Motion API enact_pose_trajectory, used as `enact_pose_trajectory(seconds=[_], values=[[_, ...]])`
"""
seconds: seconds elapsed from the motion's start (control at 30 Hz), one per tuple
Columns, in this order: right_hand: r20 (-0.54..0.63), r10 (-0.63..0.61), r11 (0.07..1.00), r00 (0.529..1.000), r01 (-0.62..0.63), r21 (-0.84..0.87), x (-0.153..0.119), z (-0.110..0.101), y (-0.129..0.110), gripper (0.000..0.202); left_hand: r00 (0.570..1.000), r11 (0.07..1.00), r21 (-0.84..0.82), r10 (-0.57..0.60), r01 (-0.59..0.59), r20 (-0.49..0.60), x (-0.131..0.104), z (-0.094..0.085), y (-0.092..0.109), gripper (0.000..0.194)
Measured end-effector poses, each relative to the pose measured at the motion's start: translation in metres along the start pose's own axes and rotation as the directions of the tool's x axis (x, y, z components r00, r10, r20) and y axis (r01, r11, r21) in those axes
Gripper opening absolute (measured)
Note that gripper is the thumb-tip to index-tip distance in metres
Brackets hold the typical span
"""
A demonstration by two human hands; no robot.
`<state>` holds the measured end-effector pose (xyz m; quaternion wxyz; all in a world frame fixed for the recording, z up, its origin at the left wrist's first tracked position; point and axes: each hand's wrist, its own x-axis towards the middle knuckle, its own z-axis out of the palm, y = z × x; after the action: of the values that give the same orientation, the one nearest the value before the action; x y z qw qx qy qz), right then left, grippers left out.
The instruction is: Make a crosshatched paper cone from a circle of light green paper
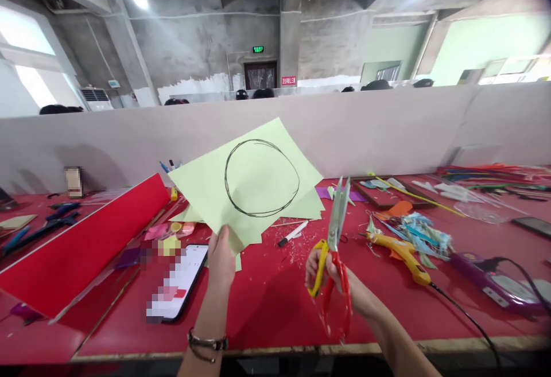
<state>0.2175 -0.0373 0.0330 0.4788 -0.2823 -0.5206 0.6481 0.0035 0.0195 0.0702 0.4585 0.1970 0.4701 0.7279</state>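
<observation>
A light green sheet of paper [262, 179] with a black hand-drawn circle is held up by its lower edge in my left hand [222, 256], thumb on the near face. My right hand [328, 271] grips scissors [338, 222] by their yellow and red handles, blades pointing up and slightly parted, to the right of the paper and not touching it. More green paper [307, 206] lies behind the raised sheet. Between the sheet and the scissors, a white marker with a black tip [293, 233] rests on the red table [271, 302].
A phone [183, 285] and a red board [94, 239] are at the left. On the right are a yellow glue gun [400, 251] with its cord, tangled blue scraps [424, 236] and a purple device [495, 285]. A white partition [365, 130] stands behind.
</observation>
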Motion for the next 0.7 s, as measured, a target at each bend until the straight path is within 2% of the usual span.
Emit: enact_pose_trajectory(seconds=[0.1, 0.2, 0.37, 0.43, 0.7], values=[[-0.028, 0.062, 0.995, 0.998, -0.064, -0.078, -0.002, 0.004, 0.005, 0.047, 0.995, 0.994, -0.057, -0.094, 0.092, -0.03, 0.006, 0.011, -0.011, 0.023], [-0.084, 0.127, 0.98, 0.988, -0.138, -0.141, -0.002, 0.007, 0.01, 0.051, 0.984, 0.977, -0.138, -0.17, 0.162, -0.05, 0.005, 0.013, -0.022, 0.033], [-0.126, 0.168, 0.961, 0.978, -0.191, -0.199, 0.0, 0.014, 0.009, 0.055, 0.972, 0.956, -0.179, -0.229, 0.234, 0.048, -0.009, 0.01, -0.033, 0.029], [-0.139, 0.161, 0.96, 0.977, -0.187, -0.206, 0.0, 0.017, 0.006, 0.055, 0.969, 0.952, -0.184, -0.237, 0.246, 0.071, -0.015, 0.01, -0.035, 0.025], [-0.202, 0.133, 0.953, 0.97, -0.181, -0.242, -0.004, 0.021, 0.01, 0.056, 0.968, 0.939, -0.237, -0.252, 0.247, 0.01, -0.023, 0.013, -0.027, 0.013]])
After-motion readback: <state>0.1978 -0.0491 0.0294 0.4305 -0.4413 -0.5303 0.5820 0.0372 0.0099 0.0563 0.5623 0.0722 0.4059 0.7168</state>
